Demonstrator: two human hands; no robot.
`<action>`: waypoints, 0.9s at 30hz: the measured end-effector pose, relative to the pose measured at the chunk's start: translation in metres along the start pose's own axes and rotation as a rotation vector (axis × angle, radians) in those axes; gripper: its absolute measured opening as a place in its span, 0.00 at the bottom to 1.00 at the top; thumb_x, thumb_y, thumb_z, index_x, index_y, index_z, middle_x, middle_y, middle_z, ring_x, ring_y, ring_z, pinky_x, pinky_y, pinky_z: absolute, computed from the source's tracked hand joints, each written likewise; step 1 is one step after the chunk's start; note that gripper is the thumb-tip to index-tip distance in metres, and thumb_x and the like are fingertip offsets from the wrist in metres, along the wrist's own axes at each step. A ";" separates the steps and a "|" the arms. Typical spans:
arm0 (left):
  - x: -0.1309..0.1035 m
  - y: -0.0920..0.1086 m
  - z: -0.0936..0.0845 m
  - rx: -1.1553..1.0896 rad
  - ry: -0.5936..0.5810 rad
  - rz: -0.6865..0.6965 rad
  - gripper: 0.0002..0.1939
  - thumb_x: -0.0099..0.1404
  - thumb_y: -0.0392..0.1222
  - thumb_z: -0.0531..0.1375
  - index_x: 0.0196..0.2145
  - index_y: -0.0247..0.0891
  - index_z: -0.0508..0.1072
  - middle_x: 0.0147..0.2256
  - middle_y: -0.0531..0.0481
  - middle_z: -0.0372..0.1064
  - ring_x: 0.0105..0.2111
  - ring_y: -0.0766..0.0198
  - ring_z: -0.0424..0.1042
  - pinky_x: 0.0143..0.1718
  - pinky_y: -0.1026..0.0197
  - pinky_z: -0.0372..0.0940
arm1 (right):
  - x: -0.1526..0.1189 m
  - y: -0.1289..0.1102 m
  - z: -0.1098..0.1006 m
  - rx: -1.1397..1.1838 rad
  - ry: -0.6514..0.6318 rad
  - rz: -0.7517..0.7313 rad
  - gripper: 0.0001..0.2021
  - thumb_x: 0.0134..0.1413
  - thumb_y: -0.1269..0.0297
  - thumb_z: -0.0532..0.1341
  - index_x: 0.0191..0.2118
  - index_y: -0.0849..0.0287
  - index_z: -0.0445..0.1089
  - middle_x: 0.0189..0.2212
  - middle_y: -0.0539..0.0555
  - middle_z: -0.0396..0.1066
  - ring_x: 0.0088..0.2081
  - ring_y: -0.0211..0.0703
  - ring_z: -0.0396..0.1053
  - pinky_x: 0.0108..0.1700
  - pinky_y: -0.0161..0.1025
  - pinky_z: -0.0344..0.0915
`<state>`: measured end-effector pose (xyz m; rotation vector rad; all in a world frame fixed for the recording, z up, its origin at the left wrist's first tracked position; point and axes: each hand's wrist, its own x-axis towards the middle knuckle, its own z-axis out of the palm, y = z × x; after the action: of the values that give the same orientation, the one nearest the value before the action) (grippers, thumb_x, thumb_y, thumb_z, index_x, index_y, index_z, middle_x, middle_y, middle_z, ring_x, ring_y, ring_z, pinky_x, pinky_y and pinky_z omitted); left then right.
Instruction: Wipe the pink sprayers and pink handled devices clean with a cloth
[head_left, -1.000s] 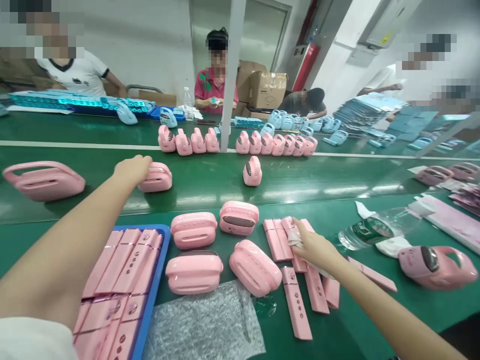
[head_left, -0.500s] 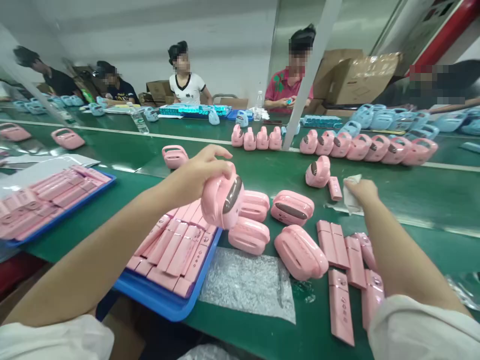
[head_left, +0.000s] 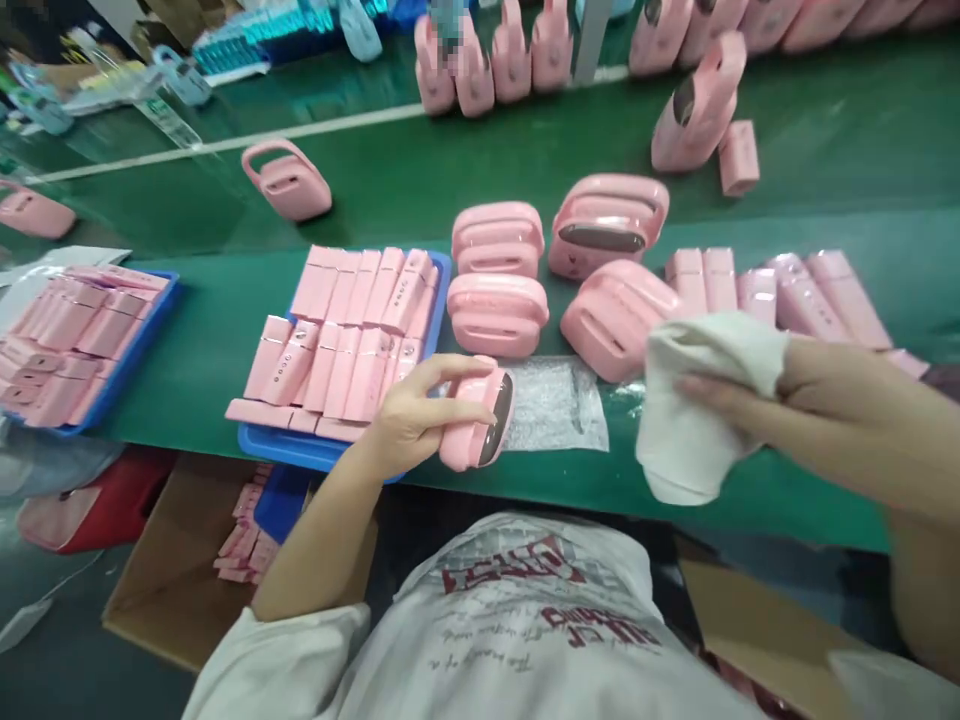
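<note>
My left hand (head_left: 409, 415) is closed around a pink plastic housing with a carry handle and a dark oval window (head_left: 495, 418), held low near the table's front edge. To the right, my right hand (head_left: 750, 400) grips a white cloth (head_left: 697, 420) that hangs from its fingers. Cloth and housing are apart. Beneath the held housing lies a clear bubble-wrap bag (head_left: 555, 405). Several more pink housings (head_left: 499, 315) stand just beyond it, one with its dark window (head_left: 604, 237) facing me.
A blue tray (head_left: 300, 447) full of pink rectangular parts (head_left: 352, 370) sits left of centre, a second blue tray (head_left: 161, 320) farther left. More pink parts (head_left: 802, 290) lie at right. Across the green table (head_left: 390, 180) stand rows of pink housings (head_left: 514, 60). Below is a cardboard box (head_left: 157, 570).
My view has tipped down. My left hand has brought the pink housing down and closer to my body. My right hand has drawn the cloth back from the far right toward me.
</note>
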<state>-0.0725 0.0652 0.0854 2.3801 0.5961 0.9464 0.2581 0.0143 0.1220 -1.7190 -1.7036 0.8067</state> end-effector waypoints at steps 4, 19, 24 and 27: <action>-0.011 0.004 0.002 -0.052 0.024 -0.083 0.18 0.67 0.32 0.59 0.49 0.53 0.78 0.59 0.48 0.67 0.58 0.55 0.68 0.57 0.51 0.68 | -0.019 0.010 0.051 -0.076 0.099 -0.088 0.17 0.56 0.50 0.60 0.35 0.59 0.78 0.16 0.49 0.70 0.17 0.37 0.65 0.19 0.33 0.60; -0.032 0.013 0.063 -0.015 0.570 -0.364 0.26 0.69 0.50 0.58 0.62 0.46 0.65 0.60 0.47 0.66 0.62 0.54 0.65 0.63 0.55 0.60 | -0.016 -0.026 0.196 0.186 0.246 -0.610 0.26 0.67 0.66 0.48 0.68 0.59 0.52 0.65 0.59 0.57 0.70 0.45 0.46 0.69 0.51 0.54; -0.031 0.010 0.063 -0.014 0.645 -0.474 0.20 0.68 0.53 0.58 0.53 0.41 0.74 0.50 0.45 0.76 0.53 0.52 0.74 0.56 0.52 0.69 | -0.029 -0.017 0.203 0.235 0.198 -0.729 0.31 0.67 0.70 0.48 0.72 0.53 0.39 0.66 0.57 0.57 0.71 0.42 0.41 0.70 0.52 0.52; -0.028 0.013 0.065 -0.126 0.698 -0.527 0.20 0.68 0.55 0.58 0.49 0.39 0.76 0.46 0.44 0.77 0.49 0.52 0.76 0.53 0.50 0.70 | -0.015 -0.017 0.191 0.285 0.199 -0.497 0.26 0.70 0.64 0.46 0.71 0.53 0.46 0.68 0.55 0.52 0.70 0.44 0.45 0.69 0.50 0.53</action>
<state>-0.0413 0.0206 0.0386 1.6019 1.2914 1.4869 0.1017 -0.0029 0.0121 -1.0804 -1.6808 0.5893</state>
